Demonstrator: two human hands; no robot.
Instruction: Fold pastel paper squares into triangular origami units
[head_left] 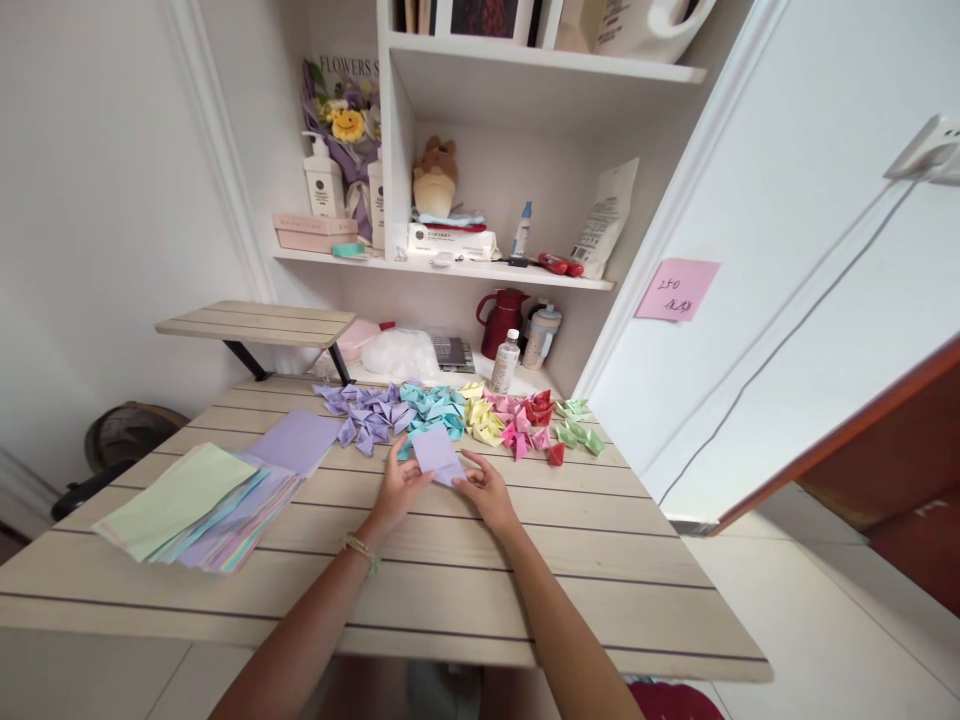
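Note:
A folded piece of lilac paper (pixel 437 453) is held up between my two hands, over the middle of the slatted table. My left hand (pixel 401 482) pinches its left lower edge, and my right hand (pixel 486 490) grips the lower right corner. Just beyond the paper lies a row of small folded paper pieces grouped by colour: purple ones (pixel 367 412), teal ones (pixel 433 405), yellow ones (pixel 484 418), pink ones (pixel 519 432), red ones (pixel 556 455) and green ones (pixel 580 434). To the left, a fanned stack of coloured paper sheets (pixel 195 505) rests on the tabletop.
A small raised wooden shelf (pixel 255 322) stands at the table's back left. Behind the paper row are a clear bottle (pixel 506 362), a red jug (pixel 501 322) and a plastic bag (pixel 400 354). White shelving (pixel 495 262) rises at the back; a pink note (pixel 677 290) hangs on the right wall.

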